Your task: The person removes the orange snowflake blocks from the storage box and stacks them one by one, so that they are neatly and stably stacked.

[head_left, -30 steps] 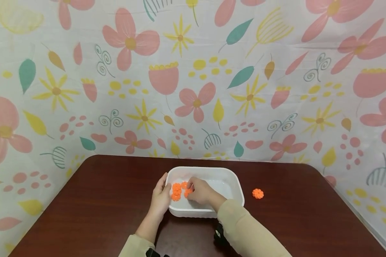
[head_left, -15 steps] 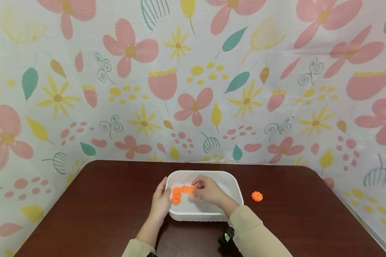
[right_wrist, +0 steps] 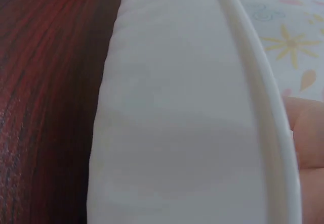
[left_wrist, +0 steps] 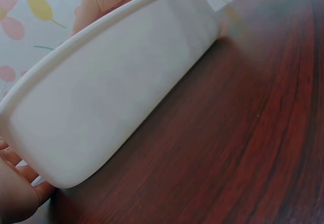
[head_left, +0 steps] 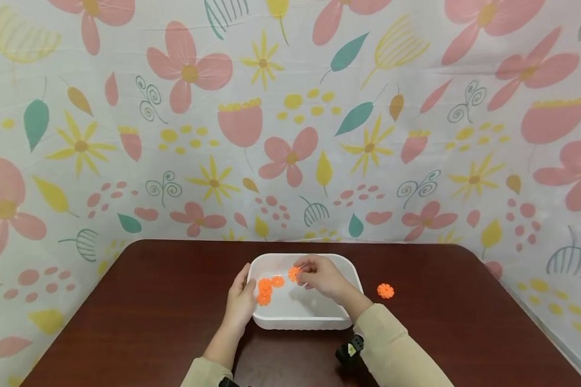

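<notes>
A white plastic basin (head_left: pixel 300 324) stands on the table. My left hand (head_left: pixel 240 302) grips its left end, thumb at the rim and fingers along the outside; in the left wrist view those fingers (left_wrist: pixel 20 188) lie against the basin's corner. Over the basin, my right hand (head_left: pixel 325 278) pinches an orange notched snowflake disc (head_left: pixel 293 274) between thumb and fingers. Several similar orange discs (head_left: pixel 264 287) lie inside at the left, bunched together, with one disc (head_left: pixel 278 281) just right of them. In the right wrist view the basin's wall (right_wrist: pixel 177 107) hides most of the right hand (right_wrist: pixel 309 153).
Another orange disc (head_left: pixel 385 291) lies on the dark red-brown table (head_left: pixel 150 322), right of the basin. Behind the table's far edge hangs a white cloth (head_left: pixel 290 215) printed with flowers and leaves. A black strap device (head_left: pixel 350 350) is on the right wrist.
My right hand has risen and moved right and away from the bunched discs, carrying one orange snowflake disc. The left hand keeps its grip on the basin.
</notes>
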A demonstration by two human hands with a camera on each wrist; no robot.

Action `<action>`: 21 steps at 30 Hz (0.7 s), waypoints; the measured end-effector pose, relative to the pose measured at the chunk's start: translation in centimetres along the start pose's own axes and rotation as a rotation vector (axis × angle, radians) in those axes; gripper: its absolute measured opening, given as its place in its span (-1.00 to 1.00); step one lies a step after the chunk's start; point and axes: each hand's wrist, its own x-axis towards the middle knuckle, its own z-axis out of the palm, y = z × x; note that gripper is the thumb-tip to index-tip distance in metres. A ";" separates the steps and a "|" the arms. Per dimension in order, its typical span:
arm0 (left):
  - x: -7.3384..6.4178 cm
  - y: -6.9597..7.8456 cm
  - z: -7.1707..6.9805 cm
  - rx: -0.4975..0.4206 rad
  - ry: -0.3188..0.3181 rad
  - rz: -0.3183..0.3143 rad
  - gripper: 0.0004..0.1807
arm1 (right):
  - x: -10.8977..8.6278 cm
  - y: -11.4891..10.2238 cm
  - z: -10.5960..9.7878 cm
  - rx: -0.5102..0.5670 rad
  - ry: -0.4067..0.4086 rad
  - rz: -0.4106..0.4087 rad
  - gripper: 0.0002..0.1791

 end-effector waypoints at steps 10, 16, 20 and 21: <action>0.0 0.0 -0.1 0.002 -0.008 -0.004 -0.46 | -0.6 -0.1 -1.2 0.010 0.034 -0.016 -0.69; 0.2 0.0 -0.1 0.003 -0.008 0.000 -0.46 | -0.8 -0.2 -1.9 0.019 0.084 0.003 -0.71; 0.2 -0.1 -0.1 -0.005 -0.004 -0.003 -0.46 | -0.9 -0.4 -2.3 0.029 0.098 0.023 -0.71; 0.2 0.0 -0.1 -0.010 -0.006 -0.001 -0.46 | -0.9 -0.4 -2.4 0.031 0.102 0.024 -0.71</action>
